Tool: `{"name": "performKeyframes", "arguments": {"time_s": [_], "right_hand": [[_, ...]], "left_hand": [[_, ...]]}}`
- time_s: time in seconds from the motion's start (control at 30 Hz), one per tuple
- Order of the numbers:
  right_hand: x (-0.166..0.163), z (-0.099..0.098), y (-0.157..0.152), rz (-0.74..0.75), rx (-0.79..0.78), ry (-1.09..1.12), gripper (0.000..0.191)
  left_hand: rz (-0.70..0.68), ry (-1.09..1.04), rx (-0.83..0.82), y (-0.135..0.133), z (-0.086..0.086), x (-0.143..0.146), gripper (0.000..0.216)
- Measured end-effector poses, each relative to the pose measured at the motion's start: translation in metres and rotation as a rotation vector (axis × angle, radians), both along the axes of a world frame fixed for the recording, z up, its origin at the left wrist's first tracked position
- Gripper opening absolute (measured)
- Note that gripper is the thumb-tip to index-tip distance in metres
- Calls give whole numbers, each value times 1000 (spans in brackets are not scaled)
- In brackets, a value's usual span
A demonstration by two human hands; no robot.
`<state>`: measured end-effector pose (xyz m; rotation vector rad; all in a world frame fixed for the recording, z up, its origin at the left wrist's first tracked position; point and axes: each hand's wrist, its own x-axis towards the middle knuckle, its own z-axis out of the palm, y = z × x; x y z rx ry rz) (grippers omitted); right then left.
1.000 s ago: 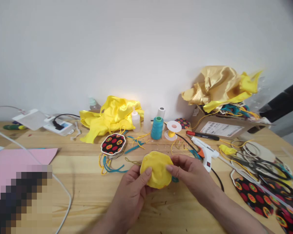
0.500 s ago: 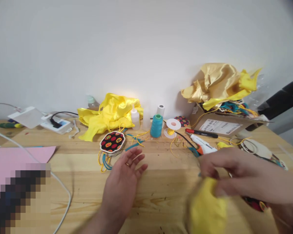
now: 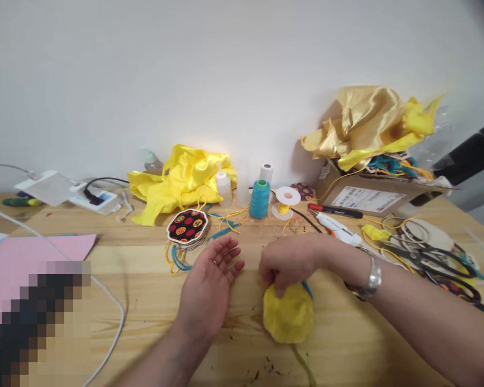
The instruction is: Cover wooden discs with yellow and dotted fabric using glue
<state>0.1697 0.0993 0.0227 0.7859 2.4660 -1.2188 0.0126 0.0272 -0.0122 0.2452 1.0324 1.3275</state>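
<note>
My right hand pinches the upper edge of a yellow fabric-covered scalloped piece above the wooden table, fingers curled down over it. A yellow strip trails below the piece, and a bit of teal cord shows at its right edge. To the left, my left hand rests open and palm inward, its fingers loosely bent and nothing in them. Just beyond it lies a stack of scalloped pieces topped with a black, red and yellow pattern, with teal and yellow cords around it.
Behind stand a teal thread cone, a white spool, a squeeze bottle and yellow satin. On the right are a glue gun, black-handled scissors and a cardboard box. A white cable crosses the left side.
My right hand has swung left with the yellow piece, bringing it near my left hand. The scissors on the right have come into sight. My left hand stays open, nearly in place.
</note>
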Motion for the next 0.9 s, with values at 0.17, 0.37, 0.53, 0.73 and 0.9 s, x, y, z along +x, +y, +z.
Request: {"name": "performKeyframes", "arguments": {"time_s": [0.17, 0.37, 0.53, 0.73, 0.9], "right_hand": [[2, -6, 16, -101, -174, 90, 9], [23, -15, 20, -392, -262, 299, 11], [33, -28, -16, -1037, -329, 666, 31], [19, -45, -72, -1469, -676, 999, 33], [12, -54, -81, -1512, -583, 1015, 34]], "left_hand": [[-79, 68, -8, -1, -5, 3, 18], [-109, 91, 4, 0, -6, 3, 18], [296, 305, 307, -2, 4, -4, 18], [53, 412, 350, -14, 0, 0, 21], [-395, 279, 148, -18, -7, 6, 31]]}}
